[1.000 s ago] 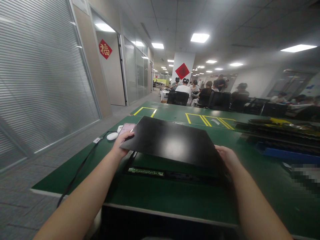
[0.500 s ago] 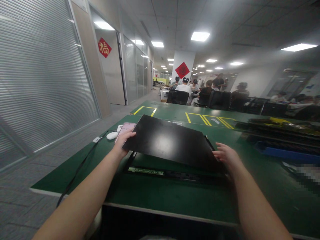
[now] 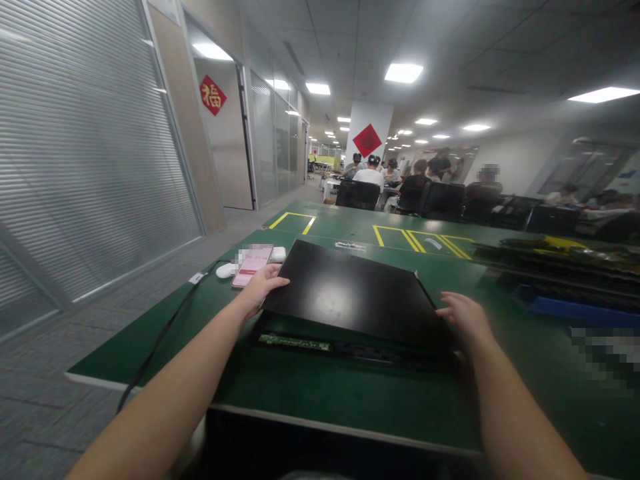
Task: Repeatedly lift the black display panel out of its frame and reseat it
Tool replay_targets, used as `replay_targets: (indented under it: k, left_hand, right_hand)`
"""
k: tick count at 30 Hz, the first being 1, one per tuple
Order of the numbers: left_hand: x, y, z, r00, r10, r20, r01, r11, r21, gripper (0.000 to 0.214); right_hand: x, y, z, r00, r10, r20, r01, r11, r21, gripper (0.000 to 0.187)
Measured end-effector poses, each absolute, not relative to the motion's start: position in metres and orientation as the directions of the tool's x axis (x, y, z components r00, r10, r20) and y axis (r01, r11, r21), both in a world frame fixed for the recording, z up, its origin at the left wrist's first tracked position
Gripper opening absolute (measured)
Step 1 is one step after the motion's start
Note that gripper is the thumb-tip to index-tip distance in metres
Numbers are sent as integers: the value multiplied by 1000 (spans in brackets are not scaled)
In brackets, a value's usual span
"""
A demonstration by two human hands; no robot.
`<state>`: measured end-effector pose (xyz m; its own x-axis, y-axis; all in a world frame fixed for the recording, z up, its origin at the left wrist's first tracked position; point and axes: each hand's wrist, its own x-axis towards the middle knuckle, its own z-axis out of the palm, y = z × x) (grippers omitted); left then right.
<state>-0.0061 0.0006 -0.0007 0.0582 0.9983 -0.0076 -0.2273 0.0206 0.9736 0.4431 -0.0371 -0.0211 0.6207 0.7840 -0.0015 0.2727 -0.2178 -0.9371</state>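
A flat, glossy black panel (image 3: 340,287), which looks like a display panel, is held tilted above the green table. My left hand (image 3: 264,285) grips its left edge, thumb on top and the other fingers mostly hidden beneath. At the opposite edge my right hand (image 3: 465,317) has its fingertips against the side, with the index finger lifted a little. Under the panel lies a black frame (image 3: 365,352), mostly covered. A green circuit board strip (image 3: 295,343) shows along the frame's near side.
A phone (image 3: 253,265) and a white rounded object (image 3: 226,271) lie left of the panel, near a black cable (image 3: 165,337). To the right are a stack of dark panels (image 3: 540,260) and a blue tray (image 3: 575,307). Yellow tape outlines (image 3: 397,237) mark the table (image 3: 345,400). People sit beyond.
The panel has shifted slightly right and lower over the frame, its left side coming down. My left hand has moved right with it, uncovering more of the phone.
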Motion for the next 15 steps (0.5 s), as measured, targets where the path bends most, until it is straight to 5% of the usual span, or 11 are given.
replay_targets:
  k: [15]
  left_hand:
    - [-6, 1, -5, 89, 996, -13, -179, 29, 983, 43]
  right_hand:
    - [463, -27, -38, 584, 810, 42, 474, -299, -828, 48]
